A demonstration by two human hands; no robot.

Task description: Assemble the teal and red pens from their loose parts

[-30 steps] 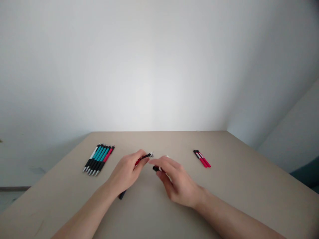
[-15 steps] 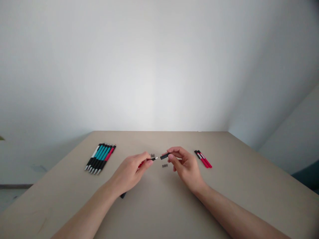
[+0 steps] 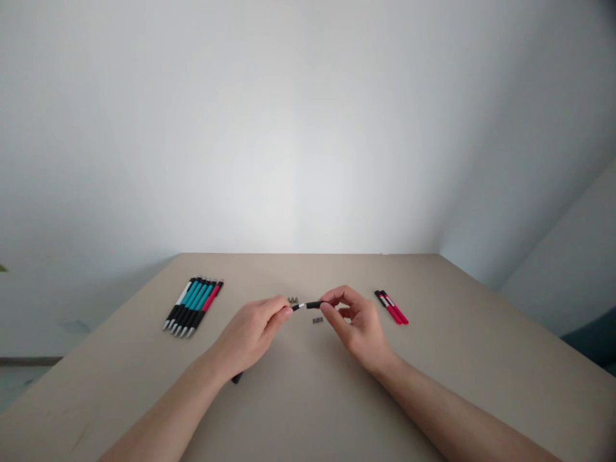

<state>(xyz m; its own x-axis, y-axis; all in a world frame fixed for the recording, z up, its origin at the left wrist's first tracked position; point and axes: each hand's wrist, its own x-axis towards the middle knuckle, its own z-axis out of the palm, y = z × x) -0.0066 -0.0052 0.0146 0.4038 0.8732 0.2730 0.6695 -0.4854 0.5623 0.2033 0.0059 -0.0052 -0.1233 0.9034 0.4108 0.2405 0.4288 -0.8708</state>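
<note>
Above the middle of the table, my left hand (image 3: 257, 327) pinches a pen barrel (image 3: 297, 307), whose black section and white end stick out to the right of the fingertips. Thumb and fingers of my right hand (image 3: 353, 321) are closed on a short black pen grip (image 3: 314, 305). The white end meets, or nearly meets, the grip's left end; I cannot tell how far it reaches inside. Small metal pen tips (image 3: 292, 299) stand just behind the hands. Several small springs (image 3: 317, 320) lie below the grip. Another black piece (image 3: 237, 378) is partly hidden under my left wrist.
A row of several assembled pens (image 3: 192, 307), white, teal and red with black grips, lies at the left. At the right are red-and-black pen barrels (image 3: 392, 307). A white wall (image 3: 308, 128) rises behind the table (image 3: 308, 410).
My right hand has brought the black grip left and slightly down, level with the barrel's white end. The gap between the two has closed or almost closed. My left hand has barely moved.
</note>
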